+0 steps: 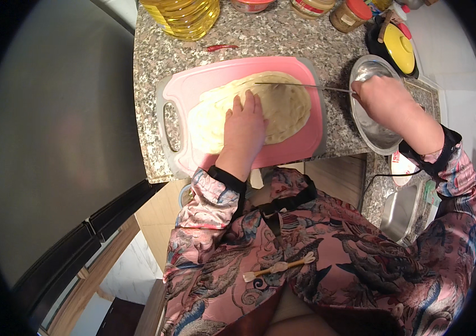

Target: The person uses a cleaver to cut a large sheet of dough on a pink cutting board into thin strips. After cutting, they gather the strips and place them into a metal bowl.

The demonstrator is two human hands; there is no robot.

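Observation:
A flattened sheet of pale dough lies on a pink cutting board with a grey edge and a handle slot at its left end. My left hand rests palm down on the dough, fingers spread and pointing away from me. In my right hand is a long knife, seen nearly edge-on, its blade reaching left across the far part of the dough. Whether the edge has gone into the dough I cannot tell. The knife's handle is hidden in my fist, which is above a metal bowl.
Beyond the board are a dried red chili, a large oil bottle and several jars, one with a red lid. A black pot with a yellow lid stands far right. A sink is at the near right.

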